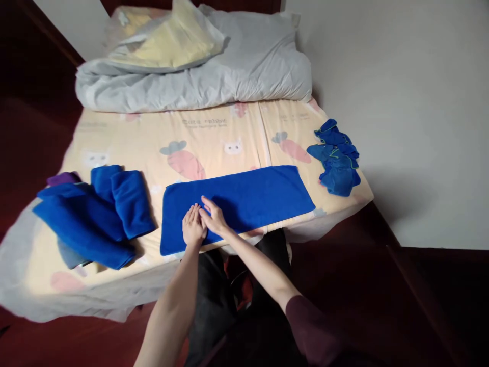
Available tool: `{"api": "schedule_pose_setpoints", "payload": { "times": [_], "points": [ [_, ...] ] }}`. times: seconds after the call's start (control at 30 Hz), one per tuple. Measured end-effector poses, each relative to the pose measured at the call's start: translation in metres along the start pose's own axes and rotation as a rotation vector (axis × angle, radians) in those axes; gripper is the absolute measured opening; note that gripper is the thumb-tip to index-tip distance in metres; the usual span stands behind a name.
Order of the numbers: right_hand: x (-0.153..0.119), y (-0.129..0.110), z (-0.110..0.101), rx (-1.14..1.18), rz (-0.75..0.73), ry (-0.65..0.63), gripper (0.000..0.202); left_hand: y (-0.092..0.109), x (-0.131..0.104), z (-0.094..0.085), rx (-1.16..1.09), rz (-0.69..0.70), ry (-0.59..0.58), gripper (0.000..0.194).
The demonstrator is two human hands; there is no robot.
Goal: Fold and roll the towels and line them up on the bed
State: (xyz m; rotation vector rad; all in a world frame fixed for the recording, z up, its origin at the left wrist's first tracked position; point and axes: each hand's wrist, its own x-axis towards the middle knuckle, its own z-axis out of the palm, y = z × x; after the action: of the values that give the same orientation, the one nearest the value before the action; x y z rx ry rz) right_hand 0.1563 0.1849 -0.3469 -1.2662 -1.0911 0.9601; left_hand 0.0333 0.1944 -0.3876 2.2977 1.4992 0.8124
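Note:
A blue towel (260,196) lies spread flat as a long rectangle near the front edge of the bed. My left hand (193,224) rests palm down on its left part, with the fingers stretched out. Right beside it, my right hand (213,216) is turned partly on its side, fingers extended and thumb side up, close to or touching the left hand. Neither hand holds anything. Part of the towel under both hands is hidden.
Several blue towels (91,214) lie in a loose pile at the left, with a purple cloth (63,178) behind. Crumpled blue cloths with green edging (338,158) lie at the right, near the wall (412,127). A rolled grey quilt (244,76) and a yellow pillow (175,43) are at the back.

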Motion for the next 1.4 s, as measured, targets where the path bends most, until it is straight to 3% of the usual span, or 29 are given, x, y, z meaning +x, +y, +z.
{"api": "schedule_pose_setpoints", "payload": {
  "times": [0.07,0.17,0.33,0.47,0.77,0.9,1.0,1.2,1.4],
  "points": [
    [-0.005,0.018,0.011,-0.038,0.010,-0.021,0.051,-0.002,0.001,0.000,-0.008,-0.016,0.002,0.056],
    [-0.010,0.026,0.009,-0.100,-0.040,-0.073,0.043,-0.001,0.003,0.000,-0.010,-0.050,-0.003,0.056],
    [-0.012,0.020,-0.035,-0.201,-0.086,-0.122,0.041,0.004,0.003,-0.002,-0.015,-0.081,-0.023,0.057],
    [-0.016,0.022,-0.105,-0.318,-0.135,-0.034,0.039,0.008,0.004,-0.004,-0.012,-0.084,-0.025,0.056],
    [-0.029,0.024,-0.306,-0.660,-0.089,0.306,0.037,0.007,0.005,-0.004,0.020,-0.084,-0.010,0.055],
    [-0.031,0.028,-0.363,-0.783,-0.078,0.454,0.040,0.005,0.005,-0.002,0.027,-0.070,0.005,0.054],
    [-0.030,0.034,-0.376,-0.855,-0.079,0.506,0.043,0.004,0.005,-0.001,0.031,-0.083,0.009,0.054],
    [-0.026,0.044,-0.370,-0.982,-0.081,0.518,0.049,0.007,0.006,-0.003,0.057,-0.105,-0.028,0.056],
    [-0.024,0.045,-0.371,-1.033,-0.091,0.509,0.051,0.018,0.008,-0.017,0.110,-0.146,-0.149,0.060]
  ]
}}
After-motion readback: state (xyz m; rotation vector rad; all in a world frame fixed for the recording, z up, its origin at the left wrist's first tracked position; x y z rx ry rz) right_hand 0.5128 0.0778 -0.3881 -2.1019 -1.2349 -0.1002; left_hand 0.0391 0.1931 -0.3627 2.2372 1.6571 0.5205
